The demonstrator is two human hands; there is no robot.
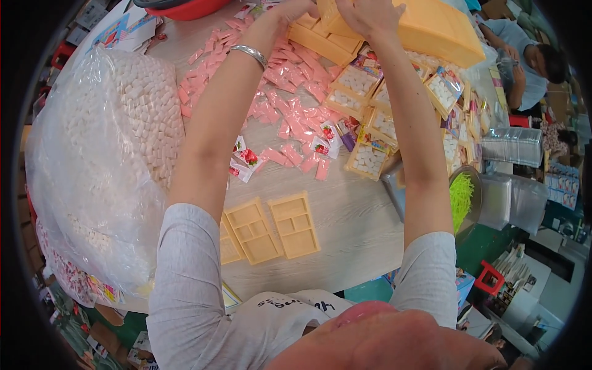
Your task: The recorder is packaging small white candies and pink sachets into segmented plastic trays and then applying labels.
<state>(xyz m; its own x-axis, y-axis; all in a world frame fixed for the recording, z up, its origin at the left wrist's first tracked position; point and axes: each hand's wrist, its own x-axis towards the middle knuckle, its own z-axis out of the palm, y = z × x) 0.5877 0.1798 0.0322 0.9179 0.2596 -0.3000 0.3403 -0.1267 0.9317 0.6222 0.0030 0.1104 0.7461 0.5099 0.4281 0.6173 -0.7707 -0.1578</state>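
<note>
Both my arms stretch to the far edge of the table. My left hand (296, 9), with a silver bangle on the wrist, is curled at the left edge of some yellow compartment trays (333, 20); the frame edge cuts off part of it. Against the right side of the same trays is my right hand (372, 20), thumb and fingers apart around them. More yellow trays (320, 44) lie just below, and a long nested stack of yellow trays (441, 34) extends to the right. Nearer me, several bare divided trays (295, 225) rest on the tabletop.
A big clear bag of white pieces (117, 148) fills the left. Pink sachets (290, 105) spread mid-table beside strawberry-printed packets (248, 157). Filled trays (370, 154) pile at right, near a bowl of green shreds (461, 200) and clear plastic boxes (512, 148). Another person (524, 58) sits far right.
</note>
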